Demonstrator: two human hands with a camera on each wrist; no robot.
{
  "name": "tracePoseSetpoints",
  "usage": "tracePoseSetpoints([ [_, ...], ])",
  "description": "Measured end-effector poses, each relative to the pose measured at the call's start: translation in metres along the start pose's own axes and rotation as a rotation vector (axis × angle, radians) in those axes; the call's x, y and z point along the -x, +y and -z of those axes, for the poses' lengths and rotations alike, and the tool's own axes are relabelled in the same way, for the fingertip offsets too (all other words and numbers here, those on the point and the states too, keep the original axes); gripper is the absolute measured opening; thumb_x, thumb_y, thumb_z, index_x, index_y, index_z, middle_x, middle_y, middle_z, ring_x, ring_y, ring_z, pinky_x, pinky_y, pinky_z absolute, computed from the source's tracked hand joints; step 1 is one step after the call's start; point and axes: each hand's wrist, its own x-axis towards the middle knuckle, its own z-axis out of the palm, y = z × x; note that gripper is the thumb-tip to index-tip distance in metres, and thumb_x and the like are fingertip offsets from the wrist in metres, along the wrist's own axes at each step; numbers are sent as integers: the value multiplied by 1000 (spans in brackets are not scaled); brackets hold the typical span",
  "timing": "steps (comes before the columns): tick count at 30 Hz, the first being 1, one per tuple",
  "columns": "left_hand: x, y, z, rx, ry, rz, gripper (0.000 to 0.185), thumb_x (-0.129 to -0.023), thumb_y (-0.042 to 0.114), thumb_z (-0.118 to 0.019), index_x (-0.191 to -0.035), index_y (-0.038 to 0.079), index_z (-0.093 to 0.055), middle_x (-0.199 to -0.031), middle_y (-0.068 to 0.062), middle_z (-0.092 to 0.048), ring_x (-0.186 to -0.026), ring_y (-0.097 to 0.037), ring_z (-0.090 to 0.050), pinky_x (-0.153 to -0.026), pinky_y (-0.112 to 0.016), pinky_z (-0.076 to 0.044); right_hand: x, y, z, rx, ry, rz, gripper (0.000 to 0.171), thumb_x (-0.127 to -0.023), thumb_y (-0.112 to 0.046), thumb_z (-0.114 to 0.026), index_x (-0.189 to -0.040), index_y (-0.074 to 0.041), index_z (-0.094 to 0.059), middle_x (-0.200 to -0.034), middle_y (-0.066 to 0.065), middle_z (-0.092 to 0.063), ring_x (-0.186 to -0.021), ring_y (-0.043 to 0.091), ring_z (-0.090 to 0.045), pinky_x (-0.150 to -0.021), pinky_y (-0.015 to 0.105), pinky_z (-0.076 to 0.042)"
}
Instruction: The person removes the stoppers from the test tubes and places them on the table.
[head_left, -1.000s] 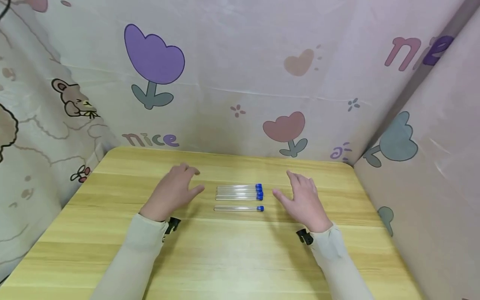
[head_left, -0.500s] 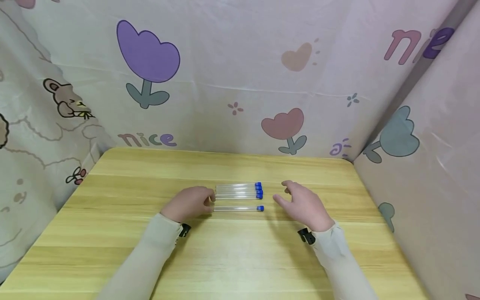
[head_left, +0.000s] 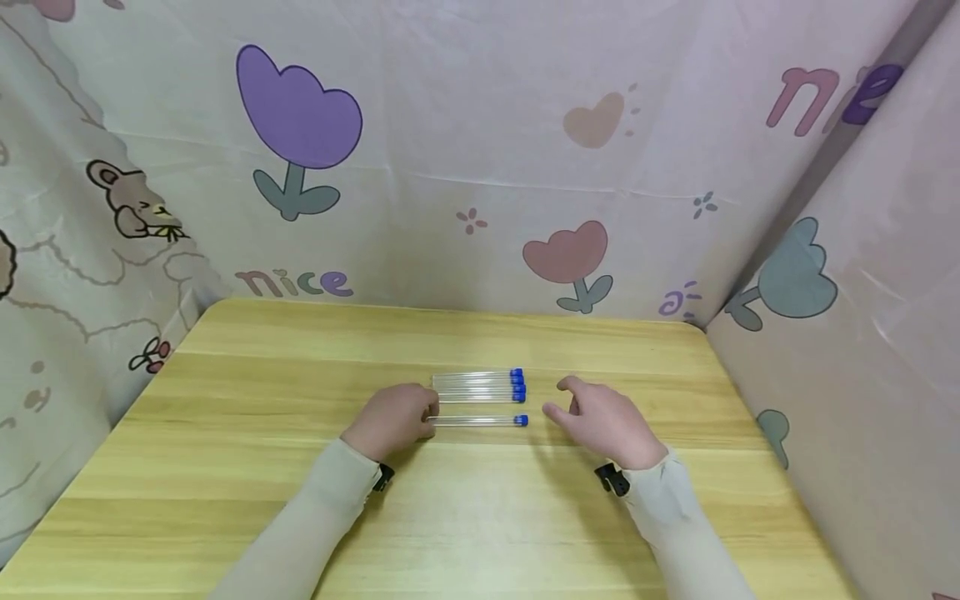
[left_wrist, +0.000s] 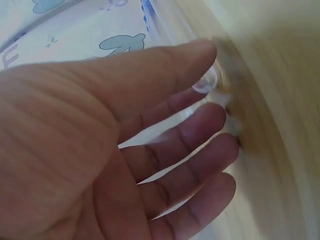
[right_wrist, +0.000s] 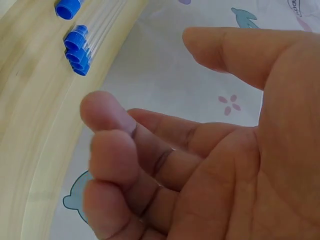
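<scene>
Although the left wrist view was blurred and mostly filled with palm, it showed the left hand [left_wrist: 100,150] with thumb and forefinger closing around the rounded clear end of a tube; whether they truly pinched it or only touched it, I could not tell. From the head view that hand [head_left: 393,421] lay knuckles up on the wooden table [head_left: 225,467], fingers curled at the closed end of the single tube [head_left: 480,421], which lay flat and crosswise, its blue cap [head_left: 521,420] pointing toward the right hand [head_left: 600,421]. Just behind it, apart by a narrow gap, three more capped tubes [head_left: 480,385] lay side by side touching; their clear bodies were hard to separate against the wood. The right hand hovered near the single tube's cap without touching it, fingers loosely bent, thumb apart, holding nothing. Its wrist view [right_wrist: 200,150] cut off all but the caps at the top corner. Both sleeves ran out of frame below.
</scene>
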Motion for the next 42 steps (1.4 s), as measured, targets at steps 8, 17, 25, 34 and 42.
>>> tracePoseSetpoints([
  [8, 0, -1, 4, 3, 35, -95, 22, -94, 11, -73, -75, 17, -64, -71, 8, -58, -63, -10, -48, -64, -31, -48, -1, -1, -5, 1, 26, 25, 57, -100, -44, -65, -140, -4, -60, -102, 4, -71, -89, 19, -67, -79, 44, -56],
  [17, 22, 9, 55, -25, 220, -146, 10, -97, 17, -73, -87, 17, -70, -85, 8, -64, -72, -6, -55, -69, -29, -53, 3, -16, -1, -64, 311, 237, 45, -99, -30, -72, -136, -8, -63, -109, 2, -72, -97, 18, -69, -78, 37, -59],
  [25, 31, 19, 70, -52, 286, -218, 4, -97, 19, -73, -94, 17, -73, -92, 10, -67, -82, -7, -62, -73, -29, -56, 13, -26, 7, -110, 467, 379, 44, -98, -18, -73, -138, -5, -60, -94, -6, -68, -82, 7, -65, -72, 33, -61],
  [34, 31, 21, 74, -37, 361, -257, 9, -97, 23, -75, -102, 15, -74, -100, 5, -71, -93, -13, -67, -79, -34, -58, 17, -26, 14, -64, 515, 486, 18, -96, -9, -74, -114, -10, -70, -97, -5, -62, -81, 6, -57, -68, 25, -56],
  [42, 31, 28, 87, 45, 212, -152, 15, -100, 24, -71, -113, 17, -72, -87, 11, -67, -75, -7, -60, -72, -32, -54, 19, -28, 14, 2, 512, 430, 17, -96, -14, -75, -113, -13, -70, -103, -3, -69, -85, 10, -62, -68, 27, -57],
])
